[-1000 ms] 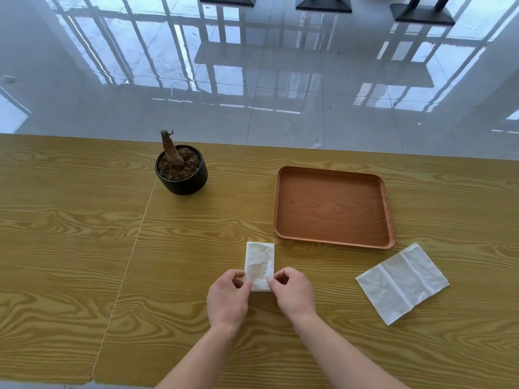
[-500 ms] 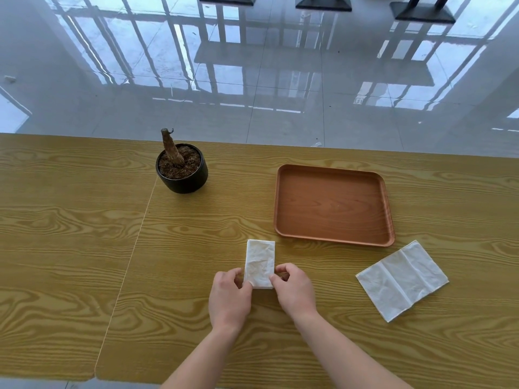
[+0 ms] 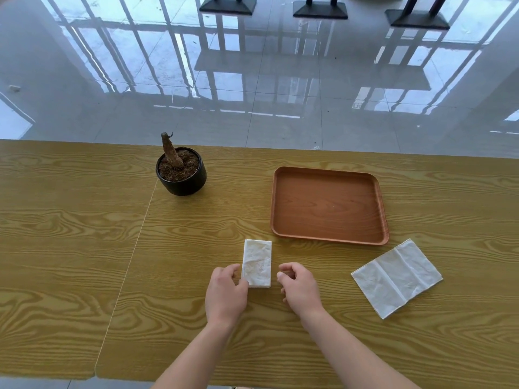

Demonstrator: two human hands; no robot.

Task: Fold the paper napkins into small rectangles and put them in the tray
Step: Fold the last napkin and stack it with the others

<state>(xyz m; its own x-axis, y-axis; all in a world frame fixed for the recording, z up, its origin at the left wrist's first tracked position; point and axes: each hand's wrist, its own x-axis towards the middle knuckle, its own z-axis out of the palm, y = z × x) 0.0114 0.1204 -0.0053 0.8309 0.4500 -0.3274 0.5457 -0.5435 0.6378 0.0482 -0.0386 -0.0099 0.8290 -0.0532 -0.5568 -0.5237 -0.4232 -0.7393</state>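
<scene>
A white napkin folded into a small narrow rectangle lies flat on the wooden table in front of me. My left hand pinches its near left corner between thumb and fingers. My right hand sits just right of the napkin, a small gap apart, fingers curled and holding nothing. A second white napkin, larger and only partly folded, lies at an angle to the right. The brown rectangular tray stands beyond both napkins with nothing in it.
A black pot with soil and a bare stump stands at the back left of the table. A seam runs through the tabletop left of my hands. Beyond the far table edge is glossy tiled floor with table bases.
My right hand has let go of the folded napkin's near right corner and drawn a little to the right. My left hand keeps its hold. The napkin lies where it was.
</scene>
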